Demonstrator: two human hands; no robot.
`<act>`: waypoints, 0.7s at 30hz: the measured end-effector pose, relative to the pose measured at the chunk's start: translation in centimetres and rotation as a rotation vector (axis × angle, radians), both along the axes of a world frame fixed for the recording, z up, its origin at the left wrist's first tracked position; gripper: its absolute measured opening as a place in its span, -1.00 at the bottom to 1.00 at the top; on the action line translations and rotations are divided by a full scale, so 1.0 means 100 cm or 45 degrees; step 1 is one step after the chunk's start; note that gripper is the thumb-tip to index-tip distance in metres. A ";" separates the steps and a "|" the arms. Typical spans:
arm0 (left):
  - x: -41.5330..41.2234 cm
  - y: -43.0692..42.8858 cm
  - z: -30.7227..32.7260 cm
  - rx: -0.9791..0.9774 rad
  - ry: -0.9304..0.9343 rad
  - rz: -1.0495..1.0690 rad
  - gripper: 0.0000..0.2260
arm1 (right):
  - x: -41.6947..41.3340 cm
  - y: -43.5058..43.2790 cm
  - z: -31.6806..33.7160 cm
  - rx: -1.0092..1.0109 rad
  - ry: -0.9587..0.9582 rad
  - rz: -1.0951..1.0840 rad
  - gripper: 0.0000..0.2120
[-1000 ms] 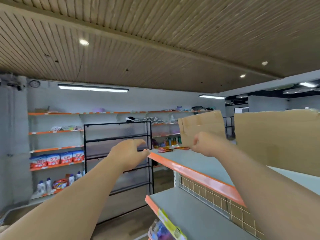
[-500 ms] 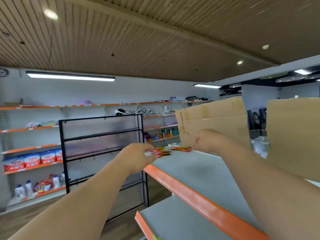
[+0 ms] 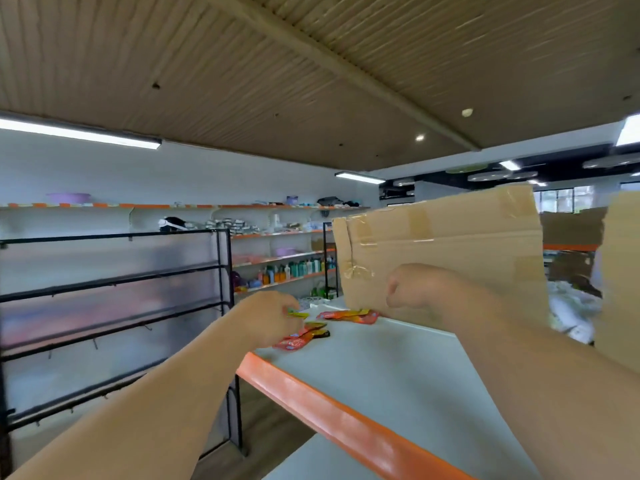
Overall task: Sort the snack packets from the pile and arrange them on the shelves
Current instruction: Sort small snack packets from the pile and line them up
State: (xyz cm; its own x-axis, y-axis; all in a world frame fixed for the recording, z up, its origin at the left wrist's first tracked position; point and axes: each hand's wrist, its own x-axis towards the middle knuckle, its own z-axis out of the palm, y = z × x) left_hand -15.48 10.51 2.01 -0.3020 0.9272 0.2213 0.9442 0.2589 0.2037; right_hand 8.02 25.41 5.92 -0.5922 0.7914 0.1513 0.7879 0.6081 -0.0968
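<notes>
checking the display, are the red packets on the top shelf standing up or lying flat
Lying flat: the red packets rest broad side down on the grey shelf top; none stands upright.

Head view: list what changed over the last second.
The left hand reached forward from the shelf's orange edge and now pinches a yellow-edged packet beside the near red packets. The right hand stays curled by the cardboard box; far packets unmoved.

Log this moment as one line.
left hand: pinches yellow-green packet at shelf | right hand: curled before cardboard box, contents hidden | red packets: lying on shelf
</notes>
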 end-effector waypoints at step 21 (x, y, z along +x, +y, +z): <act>-0.134 0.132 -0.050 -0.042 -0.143 -0.578 -0.61 | -0.173 0.079 -0.064 -0.040 -0.225 -0.114 -0.90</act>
State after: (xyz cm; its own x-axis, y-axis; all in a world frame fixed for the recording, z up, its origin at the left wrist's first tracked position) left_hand -28.87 23.67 -2.99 0.1153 0.9771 0.1786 0.9360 -0.1671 0.3099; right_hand -9.28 33.31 -0.45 -0.5342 0.8450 0.0256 0.8453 0.5335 0.0298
